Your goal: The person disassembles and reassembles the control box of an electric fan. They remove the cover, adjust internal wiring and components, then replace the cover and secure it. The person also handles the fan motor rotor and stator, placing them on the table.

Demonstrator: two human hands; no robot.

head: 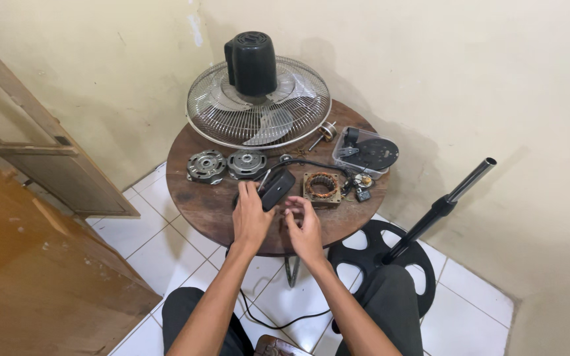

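Head view: left hand grips black housing; right hand seemingly pinched, contents unclear.

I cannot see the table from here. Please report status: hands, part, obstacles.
Left hand on the black switch box. Right hand beside it, fingers curled, grip unclear. Stator close right, black cable behind.

Home corner used for repairs: white tiled floor, cream wall, wooden door, fan parts on round worktop.
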